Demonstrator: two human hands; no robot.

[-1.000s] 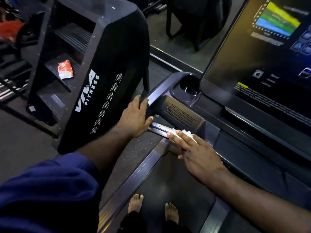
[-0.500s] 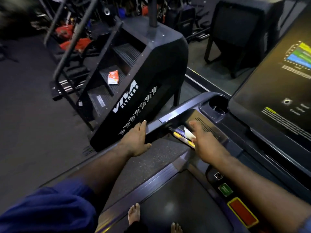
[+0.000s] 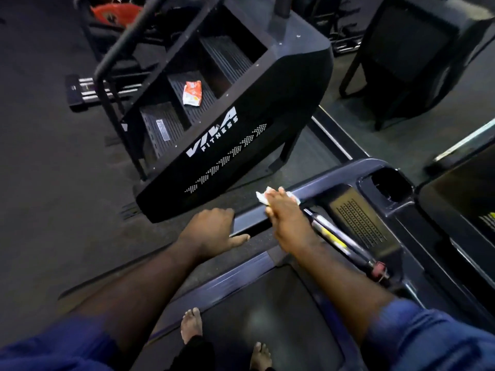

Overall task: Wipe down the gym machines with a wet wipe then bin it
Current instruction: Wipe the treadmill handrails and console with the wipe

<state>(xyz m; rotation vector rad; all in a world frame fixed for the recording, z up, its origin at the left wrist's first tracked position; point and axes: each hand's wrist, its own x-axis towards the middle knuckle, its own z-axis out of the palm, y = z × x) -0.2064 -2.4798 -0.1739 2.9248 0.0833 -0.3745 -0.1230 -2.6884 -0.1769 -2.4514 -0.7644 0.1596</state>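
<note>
1. I read "VIVA FITNESS" on the stair climber (image 3: pixel 214 132).
2. My left hand (image 3: pixel 211 231) grips the treadmill handrail (image 3: pixel 334 180) end, fingers curled.
3. My right hand (image 3: pixel 286 215) presses the wet wipe (image 3: pixel 263 196) onto that handrail, fingers flat.

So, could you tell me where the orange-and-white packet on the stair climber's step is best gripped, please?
Pinch the packet by its lower edge, probably from above on the open tread side: it lies flat on the ribbed step, and the side panel walls off the near side.
</note>
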